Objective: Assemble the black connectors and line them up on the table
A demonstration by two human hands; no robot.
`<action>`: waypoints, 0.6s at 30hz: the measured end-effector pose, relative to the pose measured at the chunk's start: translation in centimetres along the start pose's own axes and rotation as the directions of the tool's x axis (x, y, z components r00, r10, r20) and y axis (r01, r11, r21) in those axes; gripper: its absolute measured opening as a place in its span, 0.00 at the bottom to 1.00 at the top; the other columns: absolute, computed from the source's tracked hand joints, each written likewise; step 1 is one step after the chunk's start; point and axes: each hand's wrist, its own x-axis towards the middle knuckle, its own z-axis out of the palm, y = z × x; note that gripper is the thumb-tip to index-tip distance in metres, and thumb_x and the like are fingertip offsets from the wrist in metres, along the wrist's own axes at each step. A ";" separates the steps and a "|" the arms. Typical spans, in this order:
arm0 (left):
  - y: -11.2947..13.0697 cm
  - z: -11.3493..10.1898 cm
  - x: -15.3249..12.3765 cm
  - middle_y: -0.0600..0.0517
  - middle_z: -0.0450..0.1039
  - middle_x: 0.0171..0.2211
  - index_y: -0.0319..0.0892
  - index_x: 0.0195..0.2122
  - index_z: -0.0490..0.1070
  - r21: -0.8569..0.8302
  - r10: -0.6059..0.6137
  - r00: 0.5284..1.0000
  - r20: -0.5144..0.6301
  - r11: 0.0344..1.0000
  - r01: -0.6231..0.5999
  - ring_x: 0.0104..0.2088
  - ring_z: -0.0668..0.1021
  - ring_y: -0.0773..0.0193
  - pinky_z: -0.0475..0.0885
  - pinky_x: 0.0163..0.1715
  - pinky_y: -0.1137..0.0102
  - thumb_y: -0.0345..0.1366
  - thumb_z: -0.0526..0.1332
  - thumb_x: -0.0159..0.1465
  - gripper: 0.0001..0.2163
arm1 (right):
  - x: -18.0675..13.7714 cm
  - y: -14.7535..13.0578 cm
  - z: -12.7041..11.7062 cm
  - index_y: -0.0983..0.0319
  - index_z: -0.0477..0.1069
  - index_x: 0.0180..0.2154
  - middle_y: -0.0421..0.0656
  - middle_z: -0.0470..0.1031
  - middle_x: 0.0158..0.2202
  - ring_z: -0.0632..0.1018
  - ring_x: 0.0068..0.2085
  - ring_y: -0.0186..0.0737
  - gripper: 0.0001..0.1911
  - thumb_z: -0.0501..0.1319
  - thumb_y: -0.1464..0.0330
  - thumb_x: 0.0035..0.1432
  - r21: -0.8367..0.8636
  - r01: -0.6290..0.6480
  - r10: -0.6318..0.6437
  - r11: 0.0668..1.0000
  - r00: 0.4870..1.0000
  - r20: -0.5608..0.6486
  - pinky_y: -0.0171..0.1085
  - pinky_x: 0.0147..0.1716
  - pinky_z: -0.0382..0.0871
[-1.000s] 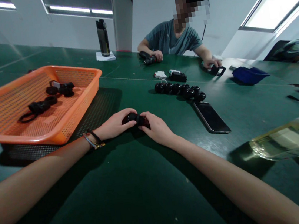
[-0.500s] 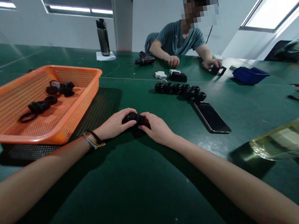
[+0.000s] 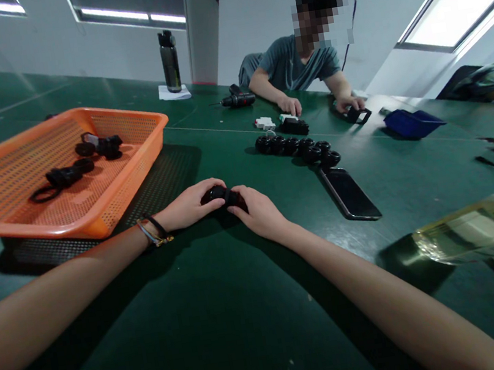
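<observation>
In the head view, my left hand (image 3: 196, 203) is closed on one end of a small black part (image 3: 226, 195), low over the green table (image 3: 230, 323). The opposite end is gripped by my right hand (image 3: 257, 210), thumb and fingers wrapped around it. The part looks rounded; my fingers cover most of it, so its exact kind is unclear. Left of my hands stands an orange perforated basket (image 3: 112, 214) with several black pieces (image 3: 64, 177) inside. Beyond my right hand, several round black parts (image 3: 294, 146) sit in a cluster.
A phone (image 3: 350, 193) lies right of my right hand, and a clear bottle of yellowish liquid (image 3: 477, 231) lies nearer. Farther off are a power drill (image 3: 238, 100), a dark drink bottle (image 3: 170, 63) and a blue bin (image 3: 413, 123). Across the table a co-worker (image 3: 294, 66) handles a black part (image 3: 358, 114).
My hands and the black part between them have stayed practically still. Across the table, the co-worker's head has shifted left, and one of their hands has moved slightly nearer the white pieces.
</observation>
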 end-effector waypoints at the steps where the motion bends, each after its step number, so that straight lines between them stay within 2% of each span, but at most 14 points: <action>1: 0.0 0.0 0.0 0.47 0.68 0.44 0.39 0.46 0.62 0.000 -0.001 1.000 0.000 1.000 0.001 0.43 0.71 0.59 0.65 0.45 0.65 0.42 0.52 0.59 0.16 | 0.0 0.0 0.0 0.66 0.62 0.45 0.47 0.70 0.38 0.71 0.36 0.38 0.14 0.55 0.68 0.57 -0.001 0.002 -0.002 1.000 1.000 -0.001 0.39 0.37 0.65; 18: 0.1 0.0 0.0 0.48 0.69 0.44 0.39 0.46 0.63 0.001 0.002 1.000 -0.010 1.000 -0.002 0.42 0.71 0.59 0.65 0.44 0.66 0.42 0.52 0.59 0.16 | -0.1 0.0 0.0 0.67 0.62 0.46 0.48 0.70 0.37 0.70 0.35 0.38 0.16 0.55 0.67 0.56 -0.018 0.009 -0.008 1.000 1.000 0.005 0.38 0.36 0.65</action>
